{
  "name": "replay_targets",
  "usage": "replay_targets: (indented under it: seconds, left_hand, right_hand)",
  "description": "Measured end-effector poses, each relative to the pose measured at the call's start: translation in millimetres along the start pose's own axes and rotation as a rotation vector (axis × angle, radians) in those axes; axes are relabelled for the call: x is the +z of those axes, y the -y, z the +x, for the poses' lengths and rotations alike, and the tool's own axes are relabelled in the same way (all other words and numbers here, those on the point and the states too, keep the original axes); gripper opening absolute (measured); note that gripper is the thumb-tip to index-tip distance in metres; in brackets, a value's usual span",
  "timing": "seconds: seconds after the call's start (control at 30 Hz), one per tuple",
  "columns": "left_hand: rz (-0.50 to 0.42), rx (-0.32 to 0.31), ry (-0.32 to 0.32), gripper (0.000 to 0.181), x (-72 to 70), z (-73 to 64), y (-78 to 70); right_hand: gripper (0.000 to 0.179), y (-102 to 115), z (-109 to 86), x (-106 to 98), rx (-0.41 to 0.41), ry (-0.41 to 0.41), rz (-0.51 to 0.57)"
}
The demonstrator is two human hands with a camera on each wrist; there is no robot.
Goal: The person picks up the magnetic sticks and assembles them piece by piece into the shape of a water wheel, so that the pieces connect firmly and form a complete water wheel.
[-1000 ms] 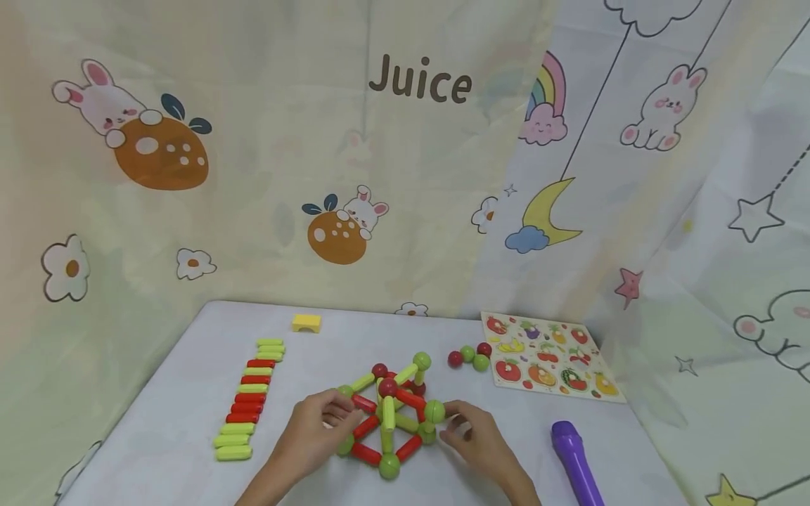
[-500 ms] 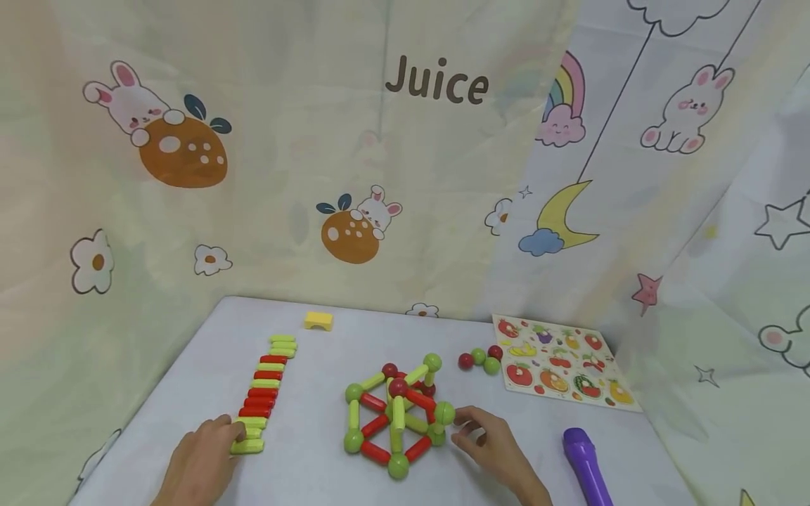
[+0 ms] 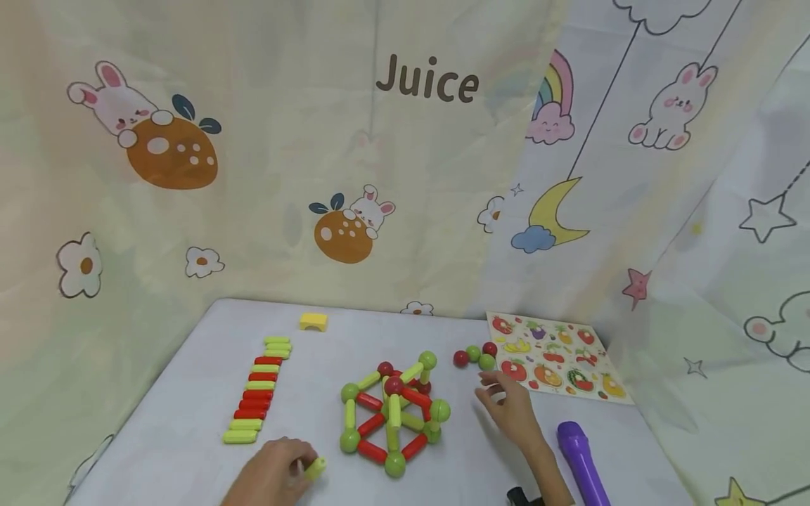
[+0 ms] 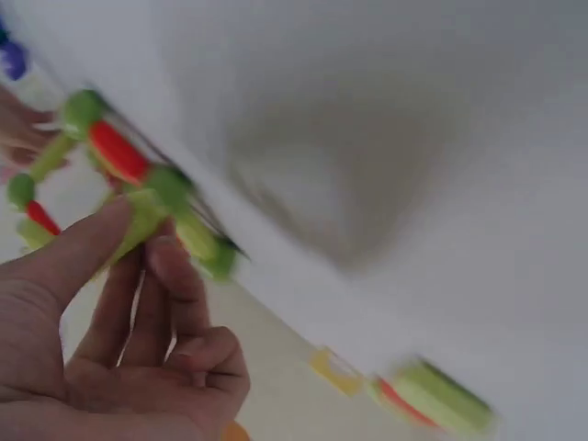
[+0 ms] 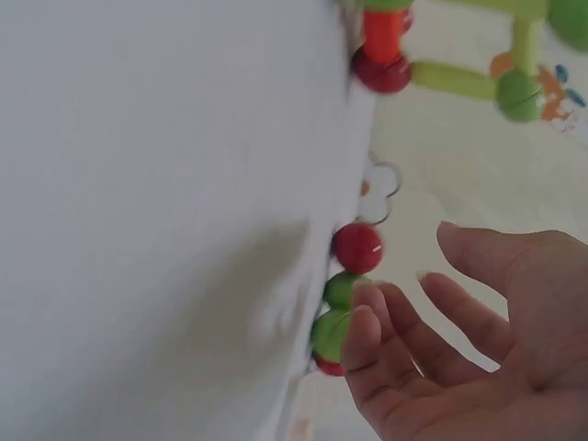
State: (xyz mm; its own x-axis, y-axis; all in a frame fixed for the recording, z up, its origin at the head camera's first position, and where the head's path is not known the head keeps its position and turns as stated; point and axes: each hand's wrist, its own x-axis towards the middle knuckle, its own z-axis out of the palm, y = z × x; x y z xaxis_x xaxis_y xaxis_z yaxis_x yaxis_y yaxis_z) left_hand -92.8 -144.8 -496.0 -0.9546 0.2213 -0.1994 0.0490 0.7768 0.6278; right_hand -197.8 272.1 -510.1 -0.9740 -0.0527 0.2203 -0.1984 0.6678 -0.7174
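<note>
Between thumb and fingers, my left hand (image 3: 273,469) pinches a yellow-green rod (image 3: 315,469), held just left of a ball-and-rod structure (image 3: 384,444). That structure has red and yellow-green rods joined by green and red balls, and part of it rises off the table. My right hand (image 3: 511,409) hovers to the right of it with fingers loosely bent and nothing between them. In the right wrist view, loose red and green balls (image 5: 356,246) lie just beyond the fingertips. A column of loose rods (image 3: 254,404) runs down the left of the table.
A fruit-picture board (image 3: 557,355) lies at the back right, near the loose balls. At the right is a purple toy microphone (image 3: 581,460). A yellow arch block (image 3: 313,322) sits at the back left. A printed cloth (image 3: 266,154) hangs behind the table (image 3: 190,393).
My left hand went from the structure to the rod column, took its nearest yellow-green rod and came back right. My right hand left the structure's right side and moved toward the loose balls.
</note>
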Motion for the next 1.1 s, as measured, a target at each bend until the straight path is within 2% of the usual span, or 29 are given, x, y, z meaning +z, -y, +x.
replay_targets:
  seconds: [0.07, 0.1, 0.17, 0.2, 0.33, 0.43, 0.57, 0.7, 0.8, 0.93, 1.1]
  left_hand:
    - [-0.200, 0.046, 0.048, 0.019, 8.3, 7.3, -18.7]
    - [-0.270, 0.083, 0.057, 0.020, 12.9, 11.3, -27.3]
    - [-0.351, 0.159, 0.038, 0.023, 22.9, 18.2, -43.4]
    - [-0.362, 0.180, 0.019, 0.025, 28.0, 21.6, -50.3]
    - [-0.338, 0.246, -0.083, 0.026, 46.3, 32.6, -66.9]
    - [-0.300, 0.268, -0.138, 0.025, 55.3, 36.9, -69.3]
    - [-0.294, 0.278, -0.172, 0.024, 60.1, 37.9, -68.7]
    - [-0.314, 0.290, -0.173, 0.024, 61.0, 38.0, -69.4]
    - [-0.325, 0.298, -0.165, 0.024, 63.5, 39.8, -70.0]
    - [-0.333, 0.282, -0.150, 0.022, 66.6, 41.9, -71.4]
    - [-0.311, 0.212, -0.100, 0.024, 65.9, 41.9, -71.7]
  right_hand:
    - [0.029, -6.4, 6.4, -0.1, 0.017, -0.024, -0.007]
    - [0.030, -9.1, 8.3, 0.4, 0.029, -0.026, -0.008]
    - [0.030, -12.1, 10.0, 1.5, 0.061, -0.021, 0.006]
    - [0.030, -13.1, 10.2, 2.6, 0.072, -0.016, 0.012]
    - [0.031, -12.3, 10.2, 8.5, 0.086, -0.009, 0.036]
    - [0.030, -9.2, 13.2, 11.9, 0.055, -0.022, 0.030]
    - [0.031, -4.0, 24.4, 11.8, 0.000, -0.042, -0.016]
    - [0.040, -2.3, 42.7, 7.8, -0.026, -0.077, -0.114]
    - [0.044, -6.2, 56.5, 5.4, -0.003, -0.089, -0.206]
    - [0.044, -16.5, 68.2, 4.8, 0.042, -0.043, -0.317]
    - [0.041, -26.3, 71.0, 4.2, 0.073, 0.027, -0.387]
